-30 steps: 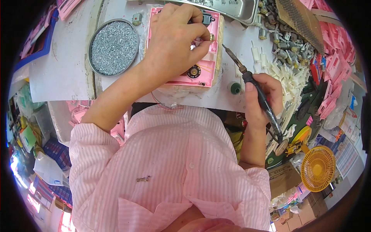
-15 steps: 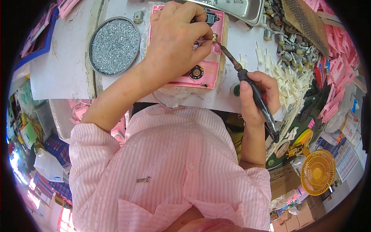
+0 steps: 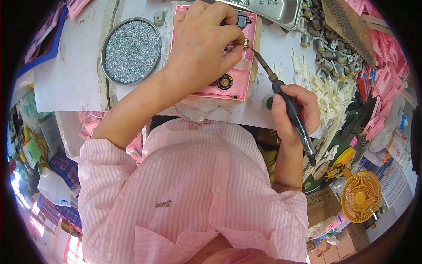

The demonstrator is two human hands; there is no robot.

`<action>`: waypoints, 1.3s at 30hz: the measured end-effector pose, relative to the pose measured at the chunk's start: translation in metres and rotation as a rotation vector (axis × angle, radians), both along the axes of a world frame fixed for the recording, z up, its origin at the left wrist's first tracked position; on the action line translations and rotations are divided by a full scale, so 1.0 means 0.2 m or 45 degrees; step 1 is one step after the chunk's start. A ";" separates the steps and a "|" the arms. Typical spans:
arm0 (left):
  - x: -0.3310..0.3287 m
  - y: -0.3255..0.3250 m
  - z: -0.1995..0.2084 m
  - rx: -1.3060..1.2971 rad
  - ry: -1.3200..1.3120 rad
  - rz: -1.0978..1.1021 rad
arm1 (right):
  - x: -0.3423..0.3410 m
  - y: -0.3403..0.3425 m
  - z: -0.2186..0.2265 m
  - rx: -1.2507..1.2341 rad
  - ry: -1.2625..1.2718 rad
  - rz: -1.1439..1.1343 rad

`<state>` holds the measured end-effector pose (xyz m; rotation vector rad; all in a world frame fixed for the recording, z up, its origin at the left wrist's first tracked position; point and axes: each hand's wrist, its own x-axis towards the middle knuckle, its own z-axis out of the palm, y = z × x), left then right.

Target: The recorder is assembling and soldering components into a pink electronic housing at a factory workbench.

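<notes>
My left hand (image 3: pixel 204 42) lies over an open pink plastic casing (image 3: pixel 244 66). Its thumb and forefinger are pinched beside a small brass-coloured metal part (image 3: pixel 246 43); whatever is between the fingertips is hidden. In my right hand (image 3: pixel 303 105) is a soldering iron (image 3: pixel 288 99) with a black handle, gripped like a pen. The iron's tip points up and left, close to the metal part; I cannot tell whether it touches. A round black speaker (image 3: pixel 224 82) sits in the casing's near end, and a black part (image 3: pixel 242 20) shows at its far end.
Left of the casing stands a round metal dish (image 3: pixel 103 53) of small screws. A steel tray (image 3: pixel 293 17) lies behind. To the right are heaped small motors (image 3: pixel 325 55), white plastic pieces (image 3: pixel 327 94) and pink plastic parts (image 3: pixel 387 83). A yellow fan (image 3: pixel 361 196) stands lower right.
The soldering iron has shifted slightly, its tip a little to the right and its handle end slightly lower. My left hand keeps its pinch over the casing.
</notes>
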<state>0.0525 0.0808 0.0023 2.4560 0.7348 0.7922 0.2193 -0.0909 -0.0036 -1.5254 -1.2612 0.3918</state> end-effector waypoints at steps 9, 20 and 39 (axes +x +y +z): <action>0.00 0.00 0.01 0.092 -0.005 -0.007 | 0.00 0.00 0.00 -0.007 0.022 -0.015; 0.00 0.00 0.01 0.085 -0.005 0.008 | -0.01 0.02 0.03 -0.066 -0.094 0.014; 0.00 -0.01 0.01 0.136 0.028 0.016 | 0.00 -0.01 0.05 -0.048 -0.124 -0.030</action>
